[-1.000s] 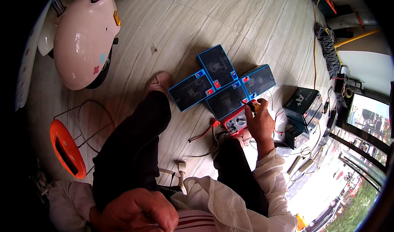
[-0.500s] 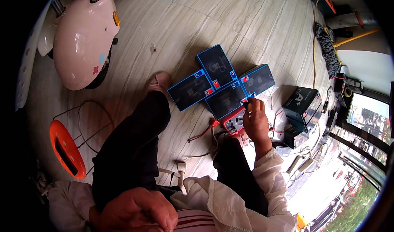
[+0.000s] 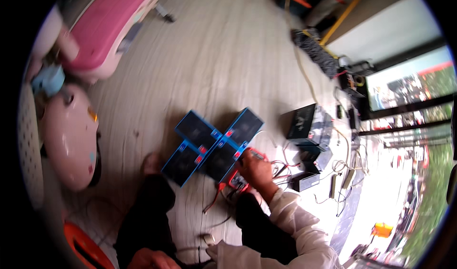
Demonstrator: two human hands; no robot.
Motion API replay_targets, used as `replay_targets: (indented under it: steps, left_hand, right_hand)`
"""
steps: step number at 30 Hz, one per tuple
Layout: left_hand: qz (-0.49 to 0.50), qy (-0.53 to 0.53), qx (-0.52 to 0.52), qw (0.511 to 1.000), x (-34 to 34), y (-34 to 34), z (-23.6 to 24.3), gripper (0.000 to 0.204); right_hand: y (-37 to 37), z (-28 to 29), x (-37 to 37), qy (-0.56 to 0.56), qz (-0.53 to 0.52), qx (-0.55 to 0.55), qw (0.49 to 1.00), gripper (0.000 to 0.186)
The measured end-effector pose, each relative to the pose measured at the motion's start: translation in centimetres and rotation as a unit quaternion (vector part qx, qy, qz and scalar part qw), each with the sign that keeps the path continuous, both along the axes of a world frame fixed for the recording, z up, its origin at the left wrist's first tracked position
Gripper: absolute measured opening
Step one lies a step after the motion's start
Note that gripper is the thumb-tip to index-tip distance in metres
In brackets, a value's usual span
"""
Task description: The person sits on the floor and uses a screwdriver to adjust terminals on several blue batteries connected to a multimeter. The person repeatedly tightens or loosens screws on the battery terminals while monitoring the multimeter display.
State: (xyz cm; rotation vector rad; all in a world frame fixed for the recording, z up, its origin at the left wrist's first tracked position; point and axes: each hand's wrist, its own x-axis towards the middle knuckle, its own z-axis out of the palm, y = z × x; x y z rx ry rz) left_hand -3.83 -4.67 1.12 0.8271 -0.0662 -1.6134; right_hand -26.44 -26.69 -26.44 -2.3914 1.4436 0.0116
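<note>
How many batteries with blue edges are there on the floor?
4: upper-left battery, lower-left battery, upper-right battery, and lower-right battery, nearest the right hand. None seems hidden.

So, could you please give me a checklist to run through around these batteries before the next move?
1. Four blue-edged batteries grouped together on the floor: ok.
2. Red-edged meter readable: not ok, too small and blurred.
3. Right hand near the meter and the nearest battery: ok.
4. What the right hand's fingers hold, if anything: cannot tell, blurred.
5. Left hand away from the batteries: ok, low in the picture.
6. Red connector attached to anything: cannot tell.
</note>
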Motion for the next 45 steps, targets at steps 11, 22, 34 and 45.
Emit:
replay_targets:
  steps: [11, 22, 34, 45]
  left_hand:
    - [-0.029, 0.001, -0.05, 0.998, -4.1, -1.7, 0.5, 0.016]
    - [-0.089, -0.119, -0.097, 0.984, -10.4, -1.5, -4.3, 0.011]
    - [-0.066, -0.282, -0.299, 0.909, -17.2, 11.0, 4.3, 0.029]
    - [-0.136, -0.407, -0.363, 0.827, -14.5, 15.5, 6.4, 0.046]
  right_hand:
    - [0.2, 8.8, -4.9, -0.251, -0.245, 0.195, 0.916, 0.059]
    - [21.3, 26.7, -8.0, -0.711, -0.273, 0.439, 0.477, 0.022]
    - [30.7, 22.0, -2.4, -0.86, 0.09, 0.499, 0.062, 0.044]
    - [35.7, 27.8, -2.2, -0.847, -0.13, 0.493, 0.151, 0.028]
